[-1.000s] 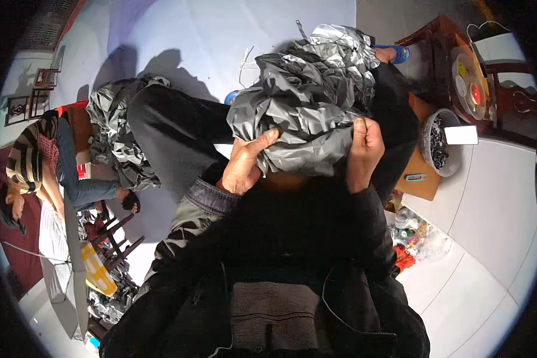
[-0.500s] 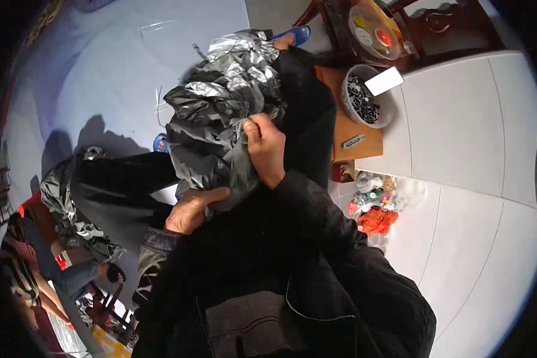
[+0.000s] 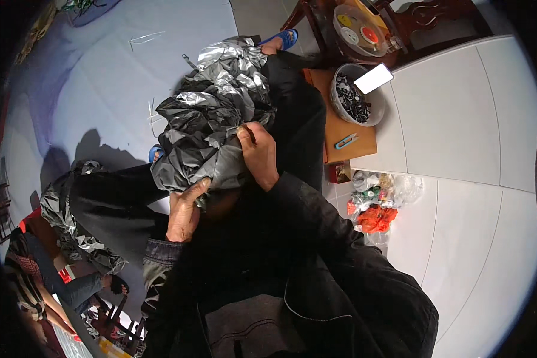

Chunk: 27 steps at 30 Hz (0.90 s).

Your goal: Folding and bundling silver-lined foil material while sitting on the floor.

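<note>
Across my lap and leg lies a crumpled sheet of shiny grey-black fabric (image 3: 215, 107), bunched into many folds. The near edge of it is pinched in my left hand (image 3: 185, 212), with the thumb laid on top and the other fingers partly hidden below. My right hand (image 3: 260, 154) grips the same fabric a little farther off and to the right, thumb pressed against the curled fingers. A stretch of the cloth spans between both hands.
To my right, an orange-brown box top (image 3: 352, 141) carries blue thread snips (image 3: 346, 141) and a tub (image 3: 373, 113) of small dark pieces, a white phone-like slab (image 3: 374, 79) on its rim. Plastic bags (image 3: 377, 219) lie nearby. Another person's leg (image 3: 80, 290) shows lower left.
My left hand has shifted farther away and turned more upright, still on the fabric. The cloth between the hands has been drawn up and refolded. My view has shifted slightly.
</note>
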### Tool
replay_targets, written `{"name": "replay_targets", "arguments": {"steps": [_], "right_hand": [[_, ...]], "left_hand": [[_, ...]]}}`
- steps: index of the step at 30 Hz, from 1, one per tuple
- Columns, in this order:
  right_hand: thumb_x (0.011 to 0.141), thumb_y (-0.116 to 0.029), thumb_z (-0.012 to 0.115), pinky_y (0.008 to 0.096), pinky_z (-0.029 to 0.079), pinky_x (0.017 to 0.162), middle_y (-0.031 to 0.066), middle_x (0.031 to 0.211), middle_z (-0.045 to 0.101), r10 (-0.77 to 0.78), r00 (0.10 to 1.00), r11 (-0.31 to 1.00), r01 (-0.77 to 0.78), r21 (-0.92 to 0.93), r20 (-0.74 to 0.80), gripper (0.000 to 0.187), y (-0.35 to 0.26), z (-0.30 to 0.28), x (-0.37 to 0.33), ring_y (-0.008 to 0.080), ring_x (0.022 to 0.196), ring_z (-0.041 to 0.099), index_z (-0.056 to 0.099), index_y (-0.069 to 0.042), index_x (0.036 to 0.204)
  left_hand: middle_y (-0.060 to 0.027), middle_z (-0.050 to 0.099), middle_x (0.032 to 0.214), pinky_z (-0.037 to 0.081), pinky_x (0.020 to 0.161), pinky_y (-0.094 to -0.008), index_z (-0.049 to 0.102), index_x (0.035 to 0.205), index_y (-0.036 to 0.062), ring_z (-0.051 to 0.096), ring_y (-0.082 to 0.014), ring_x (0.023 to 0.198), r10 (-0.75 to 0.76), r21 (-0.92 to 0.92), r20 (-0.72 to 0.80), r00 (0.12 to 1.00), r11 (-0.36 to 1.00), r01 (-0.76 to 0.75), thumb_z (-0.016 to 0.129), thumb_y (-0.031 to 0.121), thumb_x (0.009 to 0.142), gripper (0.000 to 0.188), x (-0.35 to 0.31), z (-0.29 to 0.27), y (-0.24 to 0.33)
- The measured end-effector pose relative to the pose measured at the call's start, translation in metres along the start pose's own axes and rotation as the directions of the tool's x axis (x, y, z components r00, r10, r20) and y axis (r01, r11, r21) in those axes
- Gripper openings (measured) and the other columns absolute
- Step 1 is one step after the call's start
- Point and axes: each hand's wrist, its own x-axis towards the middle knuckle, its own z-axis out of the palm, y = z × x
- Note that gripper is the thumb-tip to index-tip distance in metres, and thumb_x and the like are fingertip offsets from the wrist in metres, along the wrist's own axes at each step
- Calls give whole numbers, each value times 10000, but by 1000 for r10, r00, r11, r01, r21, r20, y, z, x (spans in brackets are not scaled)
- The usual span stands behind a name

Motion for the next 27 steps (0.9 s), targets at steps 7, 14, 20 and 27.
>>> {"name": "replay_targets", "arguments": {"steps": [7,14,20,27], "right_hand": [[978,-245,612,379,472,675,132,815,624,102,987,994,-96,-54,123,246,-24,-20,-13,207,748,598,631,0,988],[951,-304,652,410,484,672,193,837,630,80,880,981,-152,119,468,311,-30,-7,-20,251,758,627,596,2,938],[915,-264,682,373,480,625,171,762,595,-3,905,997,-28,67,425,306,-31,6,-17,201,672,581,553,10,871],[910,-178,689,302,387,561,41,667,429,14,970,997,-31,65,243,244,-45,-3,-18,86,654,412,533,-19,809]], "left_hand": [[-104,707,1113,496,979,-321,682,1147,-45,668,-195,1024,-39,-185,-142,989,983,12,748,5,850,308,12,-10,-8],[-93,678,1164,511,939,-313,630,1212,-30,652,-190,1062,-62,-110,-100,993,993,51,747,24,861,374,17,-9,-15],[-96,677,1166,507,942,-324,626,1233,-16,651,-203,1057,-131,-66,-16,991,989,129,747,46,860,397,3,-1,-14],[-96,640,1263,490,984,-359,595,1295,-8,616,-241,1137,-99,-137,-34,995,986,93,736,80,874,452,-1,18,-6]]}}
